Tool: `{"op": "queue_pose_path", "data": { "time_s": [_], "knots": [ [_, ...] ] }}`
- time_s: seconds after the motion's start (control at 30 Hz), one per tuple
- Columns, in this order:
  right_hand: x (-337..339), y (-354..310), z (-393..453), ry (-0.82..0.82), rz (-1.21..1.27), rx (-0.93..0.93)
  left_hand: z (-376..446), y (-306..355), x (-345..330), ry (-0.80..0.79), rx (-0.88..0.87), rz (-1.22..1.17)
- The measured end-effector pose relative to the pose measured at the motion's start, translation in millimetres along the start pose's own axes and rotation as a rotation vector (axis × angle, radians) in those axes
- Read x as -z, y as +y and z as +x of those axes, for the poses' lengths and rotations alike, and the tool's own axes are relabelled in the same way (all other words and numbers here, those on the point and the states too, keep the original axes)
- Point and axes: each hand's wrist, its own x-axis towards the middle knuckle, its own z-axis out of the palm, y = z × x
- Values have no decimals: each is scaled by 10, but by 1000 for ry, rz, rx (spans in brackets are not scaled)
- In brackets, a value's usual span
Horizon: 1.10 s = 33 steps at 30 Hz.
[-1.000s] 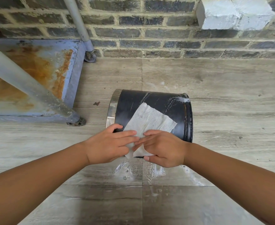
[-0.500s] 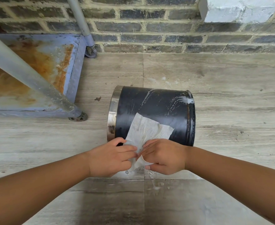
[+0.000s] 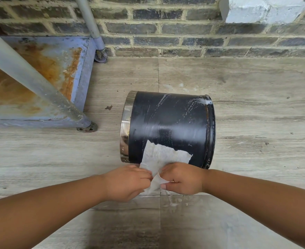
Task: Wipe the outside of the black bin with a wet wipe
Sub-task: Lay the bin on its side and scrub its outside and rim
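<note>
The black bin (image 3: 171, 123) lies on its side on the tiled floor, its chrome rim to the left and its base to the right. White wet streaks show on its upper wall. A white wet wipe (image 3: 161, 156) is draped over the bin's near lower side. My left hand (image 3: 128, 182) and my right hand (image 3: 183, 177) sit side by side just in front of the bin. Both pinch the wipe's near edge, which hangs down between them toward the floor.
A rusty blue metal cart base (image 3: 40, 72) with grey tube legs (image 3: 31, 78) and castors stands to the left. A dark brick wall (image 3: 184, 29) runs across the back. Wet spots (image 3: 175, 202) mark the floor tile under my hands.
Both hands have drawn the wipe toward me, down the bin's curved side. Less of the wipe now lies on the bin, and more wiped black surface shows above it.
</note>
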Motion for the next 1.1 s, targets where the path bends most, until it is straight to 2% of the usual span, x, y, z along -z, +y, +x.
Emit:
{"op": "queue_pose_path", "data": {
  "time_s": [0.1,0.23,0.3,0.37,0.47,0.53,0.6,0.67,0.77,0.87,1.0,1.1],
  "knots": [
    [-81,41,-59,33,165,-180,34,38,-14,-138,158,-195],
    [-218,50,-163,91,598,-473,36,90,-39,-124,434,-610],
    [-262,12,-200,140,767,-526,31,88,18,-121,528,-843],
    [-251,-61,-211,245,993,-525,45,61,175,-60,574,-1060],
    [-107,-205,-214,336,1467,-453,91,17,454,173,625,-1442],
    [11,-285,-226,353,1563,-350,128,-10,570,341,589,-1741],
    [139,-354,-235,415,1569,-283,170,2,619,389,532,-1925],
    [261,-391,-245,485,1599,-220,198,57,618,334,519,-1960],
    [405,-397,-258,556,1643,-150,237,153,544,307,546,-1869],
    [502,-410,-258,652,1609,-172,286,220,544,425,566,-1762],
    [497,-475,-253,944,1489,-361,292,242,629,669,641,-1848],
    [436,-533,-303,929,1451,-321,237,313,693,683,581,-1690]
  ]
}}
